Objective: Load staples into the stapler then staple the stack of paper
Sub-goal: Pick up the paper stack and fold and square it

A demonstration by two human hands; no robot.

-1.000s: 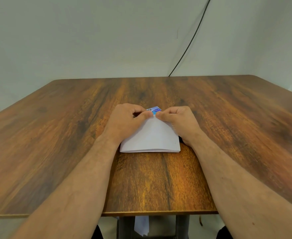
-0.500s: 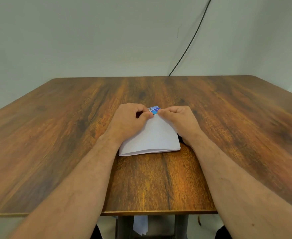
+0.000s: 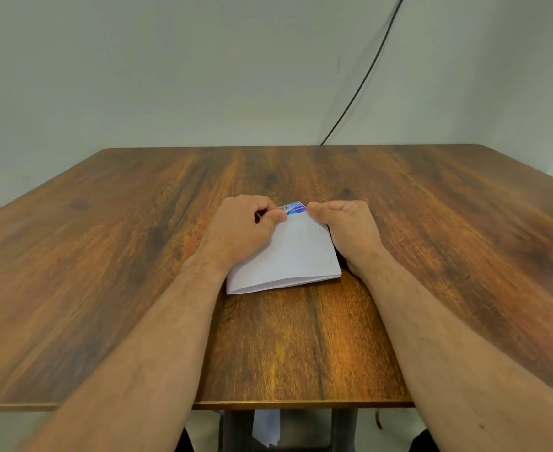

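Your left hand and right hand both sit on the stack of paper, fingers curled, thumbs pinching its far edge. The stack lies on the table, midway across, nearer the near edge than the far one. A small blue box peeks out beyond the thumbs.

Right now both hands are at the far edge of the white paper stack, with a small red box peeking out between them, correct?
Not quite: the small box is blue, not red, as the head view shows. Both the left hand and right hand are at the far edge of the paper stack.
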